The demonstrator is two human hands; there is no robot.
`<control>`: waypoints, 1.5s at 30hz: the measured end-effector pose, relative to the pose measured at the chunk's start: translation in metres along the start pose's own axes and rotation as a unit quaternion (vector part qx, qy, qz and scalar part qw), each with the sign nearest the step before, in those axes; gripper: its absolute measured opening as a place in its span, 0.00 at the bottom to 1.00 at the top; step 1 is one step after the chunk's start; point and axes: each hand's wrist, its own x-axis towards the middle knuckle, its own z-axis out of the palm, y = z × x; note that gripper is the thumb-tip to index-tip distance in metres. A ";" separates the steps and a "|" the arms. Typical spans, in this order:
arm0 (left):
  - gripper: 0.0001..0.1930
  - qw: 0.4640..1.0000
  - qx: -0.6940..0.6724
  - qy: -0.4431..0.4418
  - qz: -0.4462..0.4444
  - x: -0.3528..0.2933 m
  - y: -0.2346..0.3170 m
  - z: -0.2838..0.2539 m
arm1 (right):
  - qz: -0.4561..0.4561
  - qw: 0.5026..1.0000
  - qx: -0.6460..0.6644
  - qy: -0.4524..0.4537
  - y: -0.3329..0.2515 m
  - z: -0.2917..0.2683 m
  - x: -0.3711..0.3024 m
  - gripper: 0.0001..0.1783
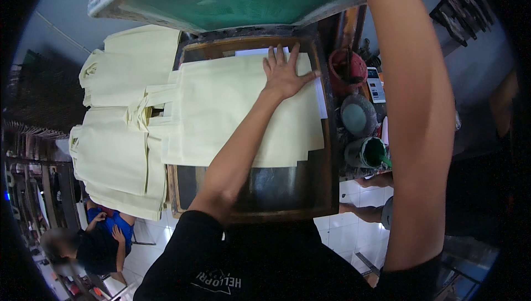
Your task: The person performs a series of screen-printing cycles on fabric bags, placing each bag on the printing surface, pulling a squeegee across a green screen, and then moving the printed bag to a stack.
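Note:
My left hand point(284, 77) lies flat, fingers spread, on the far right part of a cream cloth bag point(227, 107). The bag is spread over a dark board with a wooden rim point(326, 187), its handles toward the left. White paper point(257, 52) shows from under its far edge. Beyond the board, a screen-printing frame with green mesh point(249, 2) is tilted up. My right forearm point(412, 91) reaches up along the right side toward the frame's right end. The right hand itself is past the top edge, so its grip is hidden.
Stacks of cream bags point(110, 151) sit left of the board. On the right are a red pot point(348, 68), a phone point(376, 85), a bowl of pale green paint point(357, 117) and a tub of dark green paint point(365, 152). A person point(102, 245) sits at lower left.

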 end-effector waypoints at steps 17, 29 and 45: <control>0.19 0.775 -0.569 -0.047 -0.270 -0.318 -0.058 -0.041 | -0.019 0.993 0.037 -0.110 -0.014 0.210 -0.274 0.09; 0.18 0.773 -0.572 -0.029 -0.273 -0.320 -0.056 -0.044 | -0.099 0.993 0.021 -0.062 -0.025 0.208 -0.299 0.07; 0.17 0.559 -0.734 -0.122 -0.368 -0.319 -0.055 -0.077 | 0.044 0.969 0.033 -0.241 0.150 0.269 -0.054 0.25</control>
